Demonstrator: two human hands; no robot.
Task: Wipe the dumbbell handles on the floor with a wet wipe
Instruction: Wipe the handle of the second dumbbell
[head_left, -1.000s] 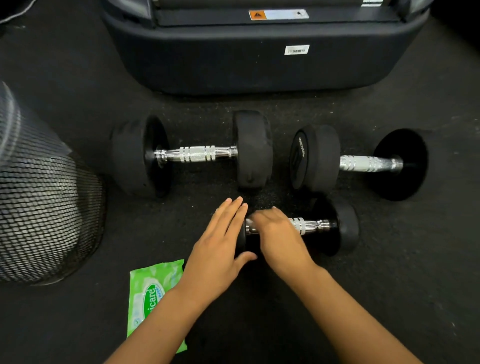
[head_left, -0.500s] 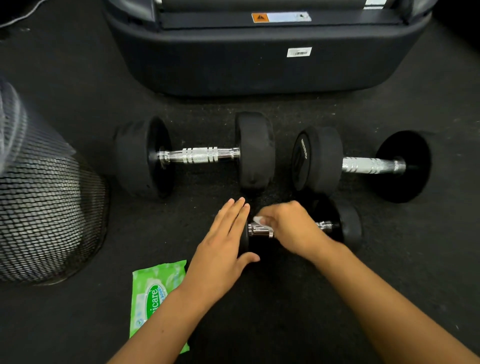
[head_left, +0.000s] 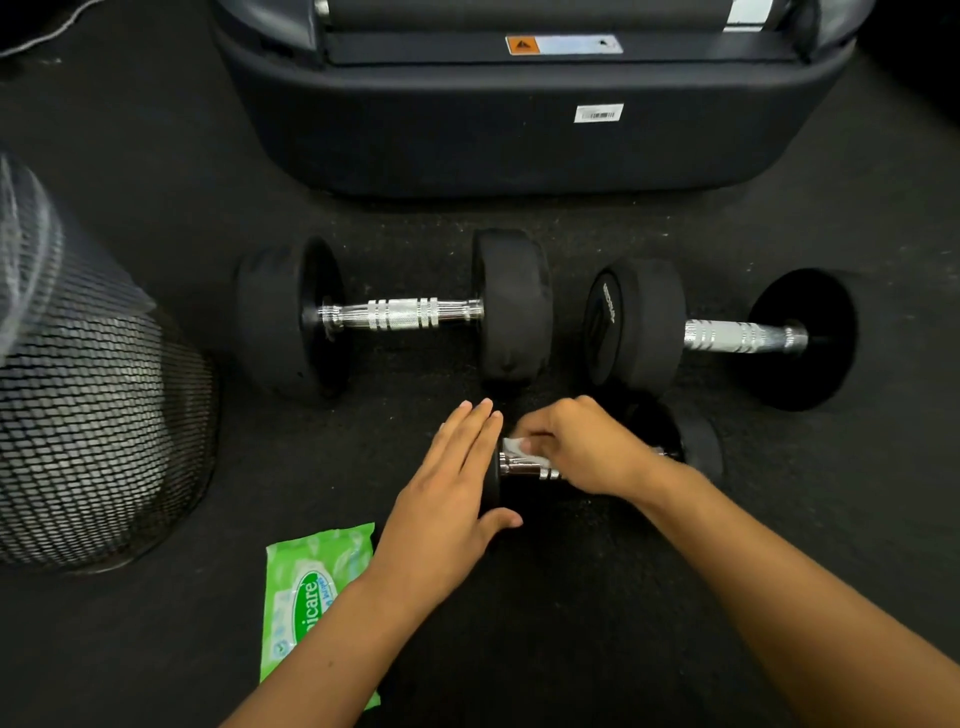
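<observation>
Head view: the right hand (head_left: 587, 447), fingers clamped on a white wet wipe (head_left: 519, 448), grips the chrome handle (head_left: 524, 467) of the small dumbbell (head_left: 696, 441) lying on the floor (head_left: 519, 649). The left hand (head_left: 447, 493), fingers straight and together, presses against that dumbbell's left weight. Two larger dumbbells (head_left: 395, 314) (head_left: 727, 335) lie just beyond. A green wipes packet (head_left: 306, 582) lies near the left forearm, beside a mesh bin (head_left: 98, 415).

A gym: dark rubber floor (head_left: 779, 519), three dumbbells (head_left: 400, 314) at centre, and an exercise machine's base (head_left: 519, 130) at 12 o'clock.
</observation>
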